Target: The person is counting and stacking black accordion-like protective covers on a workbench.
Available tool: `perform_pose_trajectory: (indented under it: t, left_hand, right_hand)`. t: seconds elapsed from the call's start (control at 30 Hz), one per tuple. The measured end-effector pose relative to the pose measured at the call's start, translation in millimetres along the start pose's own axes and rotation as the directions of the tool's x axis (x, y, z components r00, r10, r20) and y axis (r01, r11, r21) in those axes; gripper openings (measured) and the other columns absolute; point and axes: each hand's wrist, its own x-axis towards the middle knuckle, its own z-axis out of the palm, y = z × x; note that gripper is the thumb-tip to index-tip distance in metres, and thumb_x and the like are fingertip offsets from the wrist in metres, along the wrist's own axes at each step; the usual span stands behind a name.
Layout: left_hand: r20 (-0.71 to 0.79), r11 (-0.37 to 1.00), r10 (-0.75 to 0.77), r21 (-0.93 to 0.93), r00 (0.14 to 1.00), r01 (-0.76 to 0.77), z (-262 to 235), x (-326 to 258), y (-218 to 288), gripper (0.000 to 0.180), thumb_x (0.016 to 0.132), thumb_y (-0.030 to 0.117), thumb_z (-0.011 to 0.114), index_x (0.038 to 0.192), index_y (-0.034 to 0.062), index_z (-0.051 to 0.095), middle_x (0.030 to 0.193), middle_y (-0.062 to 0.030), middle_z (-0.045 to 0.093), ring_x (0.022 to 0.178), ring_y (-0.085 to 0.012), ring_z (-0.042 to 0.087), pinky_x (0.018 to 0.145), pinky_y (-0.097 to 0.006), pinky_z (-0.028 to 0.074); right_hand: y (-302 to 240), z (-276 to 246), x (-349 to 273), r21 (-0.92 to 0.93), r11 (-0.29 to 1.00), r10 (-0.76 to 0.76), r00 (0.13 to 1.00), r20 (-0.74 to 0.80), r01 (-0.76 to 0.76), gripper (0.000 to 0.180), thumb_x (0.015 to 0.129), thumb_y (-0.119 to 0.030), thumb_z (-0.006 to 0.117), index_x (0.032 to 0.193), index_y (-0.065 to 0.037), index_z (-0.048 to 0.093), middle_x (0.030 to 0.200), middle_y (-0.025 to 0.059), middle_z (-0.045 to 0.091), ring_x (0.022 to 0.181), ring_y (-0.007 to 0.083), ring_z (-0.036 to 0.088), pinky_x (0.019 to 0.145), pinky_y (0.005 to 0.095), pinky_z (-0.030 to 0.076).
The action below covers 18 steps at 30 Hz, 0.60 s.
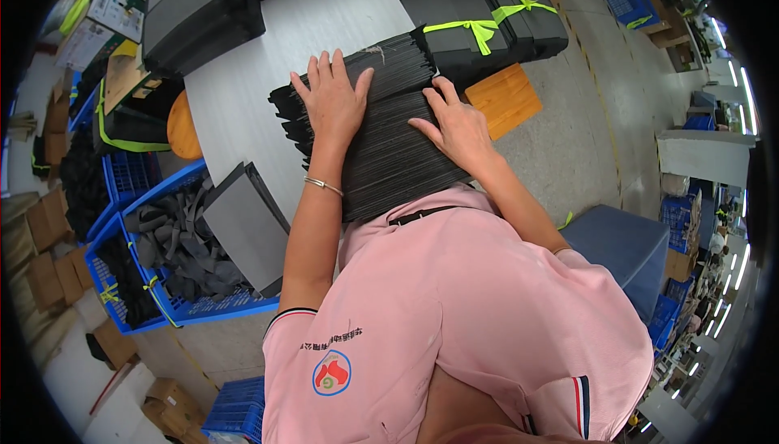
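Observation:
A thick stack of thin black sheets (398,144) lies in front of me, its many edges showing as fine lines and its left side uneven. My left hand (334,103) rests on the stack's left part with the fingers spread. At the stack's right edge is my right hand (461,126), fingers apart and slightly bent, the thumb over the sheets. Neither hand grips anything that I can see. The stack's near end meets my pink shirt at the waist. Under it is a light grey tabletop (296,18).
Black blocks of sheets (199,14) stand at the far left. Yellow-green ties bind black bundles (487,26) at the far right, near a wooden stool (505,102). Grey panels (243,225) lean by a blue crate (195,308) of dark scraps. A blue padded box (621,249) is at right.

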Motion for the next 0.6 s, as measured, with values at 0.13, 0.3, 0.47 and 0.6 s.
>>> perform_pose_trajectory:
  t: [0.13, 0.3, 0.47, 0.6]
  left_hand:
    - [-0.007, 1.0, 0.002, -0.002, 1.0, -0.002, 1.3, -0.1, 0.3, 0.07, 0.102, 0.053, 0.052, 0.146, -0.0011, 0.05, 0.151, -0.0203, 0.048, 0.147, -0.0362, 0.035, 0.122, -0.064, 0.008]
    - [0.005, 1.0, -0.003, 0.028, 1.0, 0.003, 1.6, 0.1, -0.4, 0.071, 0.102, 0.056, 0.05, 0.147, 0.0006, 0.049, 0.152, -0.0188, 0.048, 0.148, -0.035, 0.035, 0.122, -0.064, 0.009]
    - [-0.021, 1.0, 0.008, -0.002, 1.0, -0.008, 2.1, 0.7, -0.9, 0.07, 0.102, 0.053, 0.052, 0.145, -0.0011, 0.051, 0.15, -0.0205, 0.048, 0.147, -0.0366, 0.036, 0.122, -0.064, 0.009]
    - [-0.002, 1.0, 0.0, 0.023, 1.0, 0.0, 1.3, 1.0, -0.9, 0.071, 0.102, 0.056, 0.05, 0.147, 0.0005, 0.05, 0.151, -0.0192, 0.048, 0.148, -0.0352, 0.035, 0.122, -0.064, 0.01]
  right_hand:
    - [3.8, 0.0, 1.7, 0.0, 0.999, -0.038, 0.999, -0.004, 0.038, 0.054, 0.093, -0.044, 0.072, 0.12, 0.002, 0.058, 0.142, 0.0197, 0.055, 0.074, 0.0278, 0.072, 0.064, 0.0374, 0.058]
    - [4.9, 6.3, 0.5, -0.047, 0.998, -0.041, 0.998, 0.038, 0.043, 0.055, 0.092, -0.044, 0.072, 0.12, 0.002, 0.058, 0.148, 0.0215, 0.053, 0.072, 0.0264, 0.072, 0.064, 0.0362, 0.058]
    - [5.8, 16.0, -1.9, -0.126, 0.988, -0.103, 0.991, -0.08, 0.093, 0.062, 0.091, -0.045, 0.073, 0.125, 0.004, 0.056, 0.134, 0.0179, 0.059, 0.069, 0.0237, 0.07, 0.06, 0.0349, 0.057]
    - [1.7, 6.8, 3.6, -0.038, 0.997, -0.075, 0.994, -0.085, 0.072, 0.069, 0.091, -0.047, 0.072, 0.134, 0.004, 0.053, 0.12, 0.0144, 0.06, 0.069, 0.0244, 0.069, 0.058, 0.0342, 0.055]
